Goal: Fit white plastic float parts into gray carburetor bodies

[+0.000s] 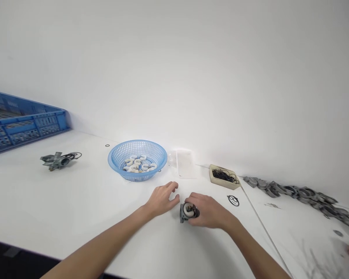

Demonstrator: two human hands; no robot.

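In the head view, the right hand (208,210) holds the metal part (182,214) over the table (151,248), white piece (186,212) showing; the left hand (162,198), parted and apparently empty, is just beside it. A loose 1-hand grip could let the part tip or drop.

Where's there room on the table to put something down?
The white tabletop is bare between the knobbly grey metal part at left and the left forearm; another patch lies between it and the right forearm. It's crowded at right along the wall: a cream plastic tray of black loops, then a row of grey metal pieces.
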